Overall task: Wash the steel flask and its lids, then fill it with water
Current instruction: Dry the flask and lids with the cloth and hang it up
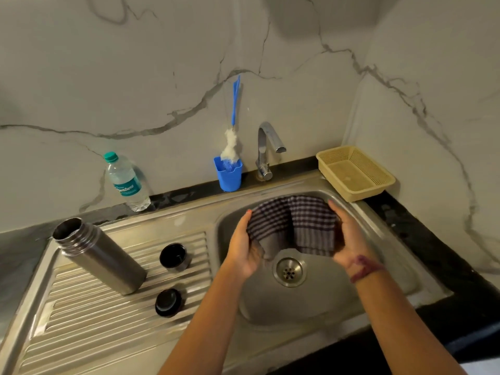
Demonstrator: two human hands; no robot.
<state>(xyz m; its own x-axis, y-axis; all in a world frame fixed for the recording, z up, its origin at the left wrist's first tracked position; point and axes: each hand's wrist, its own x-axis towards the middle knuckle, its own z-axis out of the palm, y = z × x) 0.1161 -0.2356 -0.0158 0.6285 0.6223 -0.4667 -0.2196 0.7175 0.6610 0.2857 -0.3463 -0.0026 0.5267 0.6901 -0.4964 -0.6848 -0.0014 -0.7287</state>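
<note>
Both hands, left (244, 247) and right (347, 239), pinching soft cloth (293, 224) over sink (338, 301); flask (98, 255) at left: steel, rigid, likely slippery wet, best held mid-body

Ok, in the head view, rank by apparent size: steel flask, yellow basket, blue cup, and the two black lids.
1. steel flask
2. yellow basket
3. blue cup
4. The two lids, cup-shaped lid and flat lid, look alike; unranked.
Flask and basket are close, and the basket sits farther away, so that order is unsure.

striped grey cloth (293, 223), blue cup (228, 174)
</note>
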